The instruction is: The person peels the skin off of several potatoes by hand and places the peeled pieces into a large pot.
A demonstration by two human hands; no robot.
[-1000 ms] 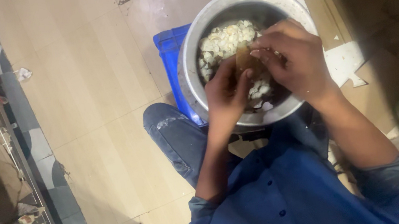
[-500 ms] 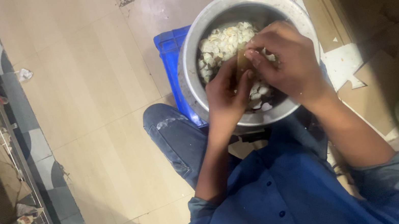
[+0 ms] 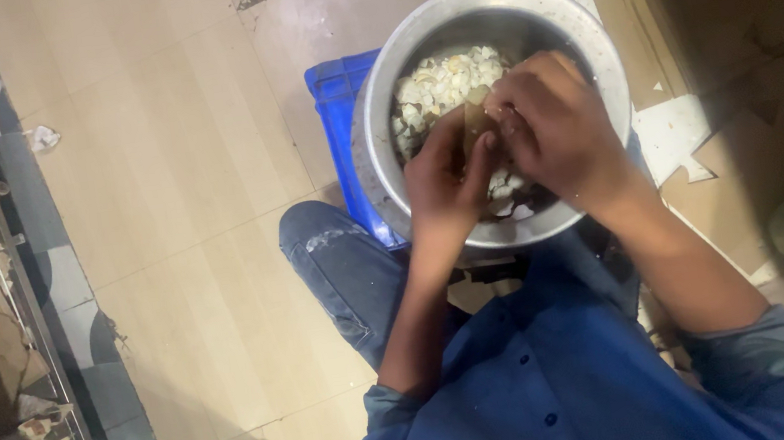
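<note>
Both hands are over the big metal bowl [image 3: 382, 141], which is full of pale peeled bits [image 3: 445, 82]. The left hand [image 3: 443, 183] and right hand [image 3: 552, 133] are curled round one small brownish piece [image 3: 475, 123], just above the bowl's middle. Can't really tell what it is, since the fingers cover most of it. A blue crate [image 3: 339, 126] pokes out from under the bowl, mostly hidden.

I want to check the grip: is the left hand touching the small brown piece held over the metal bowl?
Touching. In the head view the left hand has its fingertips pressed against the brown piece, above the metal bowl.
</note>
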